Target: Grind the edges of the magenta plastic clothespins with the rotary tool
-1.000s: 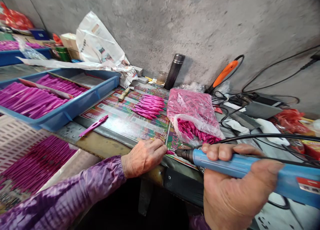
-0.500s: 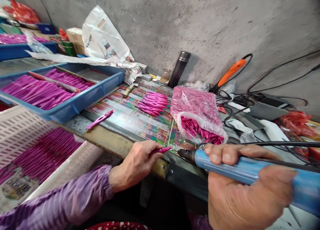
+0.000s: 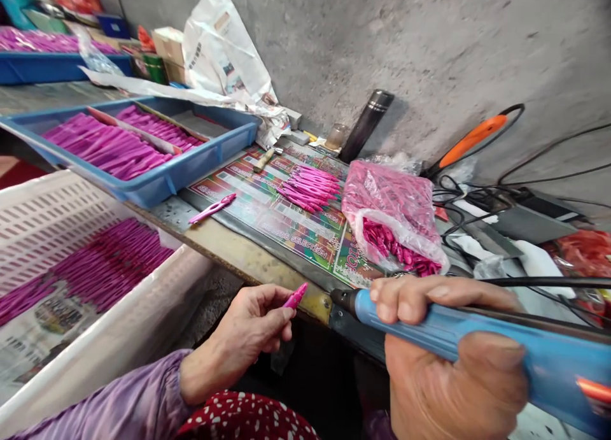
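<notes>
My left hand point(image 3: 251, 328) is pulled back below the bench edge, fingers pinched on a small pink plastic piece point(image 3: 296, 296) whose tip points up. My right hand point(image 3: 449, 363) grips a blue corded power tool point(image 3: 443, 328), its dark tip aimed left near the pink piece. A clear bag of pink pieces point(image 3: 394, 223) lies open on the bench just beyond the tool. A row of pink pen parts point(image 3: 310, 188) rests on the printed mat point(image 3: 286, 220). One loose pink part point(image 3: 212, 209) lies near the bench edge.
A blue tray point(image 3: 157, 179) of pink sticks sits at left, a white slotted crate point(image 3: 71, 236) of pink sticks below it. Along the grey wall stand a dark flask point(image 3: 365, 125), newspaper point(image 3: 224, 58), an orange-handled tool point(image 3: 472, 141) and tangled black cables point(image 3: 477, 198).
My left hand drew back from the bench top to below its edge, carrying the pink piece and tilting it upward. The view shifted left and down; the tool stayed in my right hand.
</notes>
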Available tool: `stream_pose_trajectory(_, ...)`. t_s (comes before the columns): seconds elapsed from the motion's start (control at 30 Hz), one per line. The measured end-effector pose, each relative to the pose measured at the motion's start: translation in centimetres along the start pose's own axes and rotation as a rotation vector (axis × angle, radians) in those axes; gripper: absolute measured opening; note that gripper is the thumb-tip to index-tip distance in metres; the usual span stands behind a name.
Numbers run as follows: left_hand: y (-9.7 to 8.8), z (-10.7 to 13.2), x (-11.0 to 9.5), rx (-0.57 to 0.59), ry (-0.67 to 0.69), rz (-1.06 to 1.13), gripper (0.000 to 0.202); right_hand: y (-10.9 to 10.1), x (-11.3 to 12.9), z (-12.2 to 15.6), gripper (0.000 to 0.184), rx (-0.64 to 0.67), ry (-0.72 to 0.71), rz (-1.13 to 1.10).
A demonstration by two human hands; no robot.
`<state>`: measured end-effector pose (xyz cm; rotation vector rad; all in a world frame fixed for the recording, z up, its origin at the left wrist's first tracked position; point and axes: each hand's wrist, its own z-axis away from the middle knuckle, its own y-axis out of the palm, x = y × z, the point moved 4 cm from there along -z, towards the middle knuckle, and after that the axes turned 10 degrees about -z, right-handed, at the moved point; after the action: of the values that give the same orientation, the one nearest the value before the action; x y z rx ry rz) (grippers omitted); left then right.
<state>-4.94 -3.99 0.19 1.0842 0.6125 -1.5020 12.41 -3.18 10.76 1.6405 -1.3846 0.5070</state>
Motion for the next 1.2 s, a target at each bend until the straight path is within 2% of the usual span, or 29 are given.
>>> stream_pose_trajectory(0.1,0.2,0.1,0.9,-0.037,-0.053,0.053,0.056,0.5,-0.1,0.2,0.035,0.035,-0.003,0.003)
stream_pose_trajectory(0.27,0.9,-0.3,1.9,0.018,-0.102,0.2,0.048,1.1,-0.1,0.3,0.036,0.062,-0.002,0.02)
stream_pose_trajectory(0.43,1.3,-0.9,1.9,0.027,-0.114,0.278,0.044,1.5,-0.1,0.3,0.035,0.085,0.009,0.029)
stream_pose_trajectory(0.77,1.7,-1.3,2.1,-0.082,-0.163,0.235,0.027,1.5,-0.7,0.7,0.034,0.11,0.091,-0.016)
stream_pose_trajectory(1.2,1.9,-1.5,2.4,-0.102,-0.157,0.24,0.018,1.4,-0.8,0.6,0.033,0.141,0.139,-0.069)
